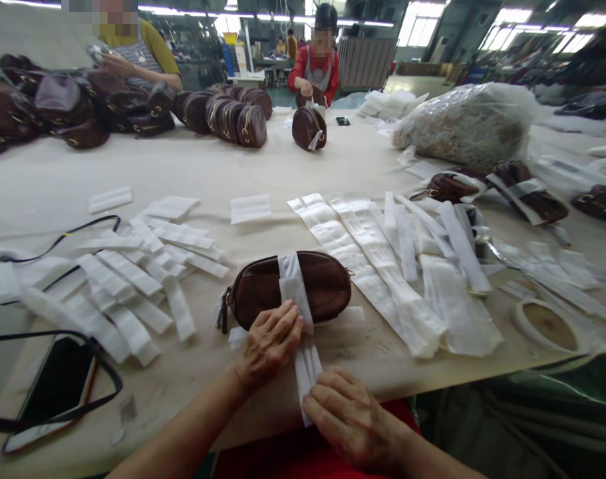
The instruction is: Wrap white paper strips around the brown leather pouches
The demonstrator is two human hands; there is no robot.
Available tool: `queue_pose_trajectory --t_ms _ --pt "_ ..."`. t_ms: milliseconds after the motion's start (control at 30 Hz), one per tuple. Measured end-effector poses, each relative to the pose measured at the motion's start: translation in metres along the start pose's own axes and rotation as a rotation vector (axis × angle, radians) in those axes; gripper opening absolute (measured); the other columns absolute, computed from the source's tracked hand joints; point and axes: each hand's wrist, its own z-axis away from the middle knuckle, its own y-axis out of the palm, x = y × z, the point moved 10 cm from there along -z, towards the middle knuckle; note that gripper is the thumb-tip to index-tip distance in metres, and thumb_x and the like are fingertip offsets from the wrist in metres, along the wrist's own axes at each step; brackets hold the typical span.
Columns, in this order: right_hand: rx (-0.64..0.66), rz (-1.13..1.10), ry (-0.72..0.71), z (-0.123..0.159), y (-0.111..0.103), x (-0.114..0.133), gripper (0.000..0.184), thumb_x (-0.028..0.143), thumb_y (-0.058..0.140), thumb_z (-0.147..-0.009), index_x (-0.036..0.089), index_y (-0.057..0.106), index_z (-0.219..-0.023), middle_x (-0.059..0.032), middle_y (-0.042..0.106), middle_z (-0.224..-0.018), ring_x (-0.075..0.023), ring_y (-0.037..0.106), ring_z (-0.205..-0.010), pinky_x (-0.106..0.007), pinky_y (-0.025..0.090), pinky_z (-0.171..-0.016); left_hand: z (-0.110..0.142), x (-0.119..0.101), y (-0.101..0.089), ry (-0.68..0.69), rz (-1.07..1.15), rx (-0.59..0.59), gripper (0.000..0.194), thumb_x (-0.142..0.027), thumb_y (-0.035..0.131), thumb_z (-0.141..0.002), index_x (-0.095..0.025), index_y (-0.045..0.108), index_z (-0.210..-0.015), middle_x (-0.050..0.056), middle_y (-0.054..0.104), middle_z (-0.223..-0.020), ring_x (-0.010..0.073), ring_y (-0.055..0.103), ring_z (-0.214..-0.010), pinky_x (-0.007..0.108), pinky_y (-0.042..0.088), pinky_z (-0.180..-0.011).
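A small dark brown leather bag [253,291] lies on its side near the table's front edge, with zip pulls at its ends. A white packing strip [297,296] crosses over its middle and runs down toward me. My left hand [271,342] lies on the strip at the bag's near side, fingers stretched out side by side; its thumb is hidden. Lower right, my right hand [350,416] has its fingers closed on the strip's near end. Another white piece [352,315] shows from under the bag.
Loose white strips [128,273] lie left, longer sheets [377,273] right. A tape roll [547,326], phone [58,379] and black strap [108,362] are near the edge. Brown bags [250,126] stand farther back, beside a stuffed plastic sack [467,126]. Two people [320,63] work across the table.
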Motion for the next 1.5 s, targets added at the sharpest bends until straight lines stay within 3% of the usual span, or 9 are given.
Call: queue_pose_trajectory --t_ms 333,733,933,1133,1333,1500 --pt "0.078 0.035 -0.147 -0.025 -0.017 0.015 0.033 0.005 0.036 -0.091 0.005 0.065 -0.075 -0.0064 0.057 -0.062 -0.0161 0.051 -0.06 -0.031 0.043 -0.061 -0.001 0.0 0.003 0.02 -0.034 0.038 0.019 -0.008 0.046 -0.09 -0.007 0.061 -0.102 0.015 0.065 -0.107 0.0272 0.057 -0.112 0.036 0.05 -0.084" --pt "0.142 0.107 -0.264 -0.072 -0.028 -0.024 0.03 0.01 0.036 -0.093 0.011 0.063 -0.083 -0.0074 0.063 -0.074 -0.0169 0.055 -0.073 -0.032 0.048 -0.074 0.003 0.008 0.005 -0.013 0.103 0.165 0.033 -0.007 0.038 -0.087 -0.007 0.055 -0.116 0.017 0.058 -0.12 0.0267 0.045 -0.124 0.039 0.046 -0.093" --pt "0.054 0.002 -0.141 -0.091 -0.017 -0.085 0.023 0.014 0.041 -0.095 0.015 0.062 -0.087 -0.0043 0.062 -0.074 -0.0139 0.052 -0.07 -0.028 0.045 -0.068 0.003 0.016 0.004 -0.091 0.289 0.147 0.039 -0.002 0.036 -0.076 -0.009 0.056 -0.108 0.016 0.063 -0.11 0.0245 0.05 -0.121 0.037 0.049 -0.089" --pt "0.08 -0.067 0.068 -0.093 0.017 -0.141 0.02 0.023 0.053 -0.092 0.019 0.067 -0.078 -0.001 0.059 -0.07 -0.012 0.052 -0.067 -0.024 0.044 -0.063 0.005 0.018 0.006 -0.101 0.297 0.145 0.033 -0.004 0.036 -0.077 -0.007 0.057 -0.103 0.021 0.063 -0.112 0.0265 0.05 -0.123 0.037 0.051 -0.084" --pt "0.123 -0.111 0.186 -0.087 0.031 -0.157 0.021 0.027 0.057 -0.09 0.018 0.069 -0.075 -0.0016 0.06 -0.072 -0.012 0.054 -0.07 -0.022 0.046 -0.064 0.003 0.022 -0.001 -0.13 0.319 0.067 0.03 -0.004 0.038 -0.077 -0.007 0.059 -0.097 0.018 0.064 -0.107 0.0263 0.052 -0.118 0.036 0.052 -0.086" --pt "0.141 -0.139 0.263 -0.085 0.036 -0.165 0.019 0.03 0.06 -0.088 0.018 0.068 -0.076 -0.002 0.062 -0.074 -0.0122 0.056 -0.07 -0.023 0.047 -0.067 -0.015 0.037 -0.006 -0.318 0.404 0.046 0.016 -0.005 0.043 -0.083 -0.011 0.057 -0.088 0.01 0.061 -0.087 0.0187 0.059 -0.092 0.031 0.054 -0.082"
